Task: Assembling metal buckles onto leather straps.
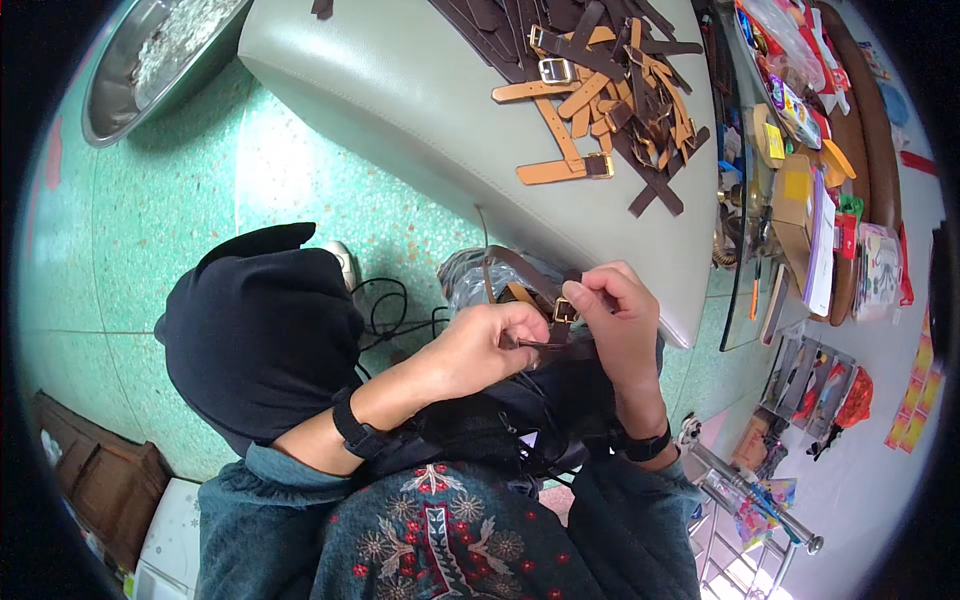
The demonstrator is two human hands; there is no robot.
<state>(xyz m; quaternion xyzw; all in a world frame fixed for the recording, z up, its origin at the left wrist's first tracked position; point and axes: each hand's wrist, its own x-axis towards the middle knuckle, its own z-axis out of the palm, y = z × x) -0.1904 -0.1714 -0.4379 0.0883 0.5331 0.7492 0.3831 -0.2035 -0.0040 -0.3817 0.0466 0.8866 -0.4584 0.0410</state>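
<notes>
Pinched between my left hand (490, 342) and right hand (618, 312), the dark-brown leather strap (525, 266) with its square gold-coloured metal buckle (565, 311) sits before me; slackening either pinch could let it twist away.

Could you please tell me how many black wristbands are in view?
2: one wristband worn just behind the left hand, another wristband worn just behind the right hand.

Grey padded bench (400, 95), brown and tan straps (584, 98), metal buckles (555, 71)

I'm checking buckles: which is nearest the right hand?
The gold-coloured buckle on the dark strap at the right hand; other visible buckles lie on the grey seat.
</notes>
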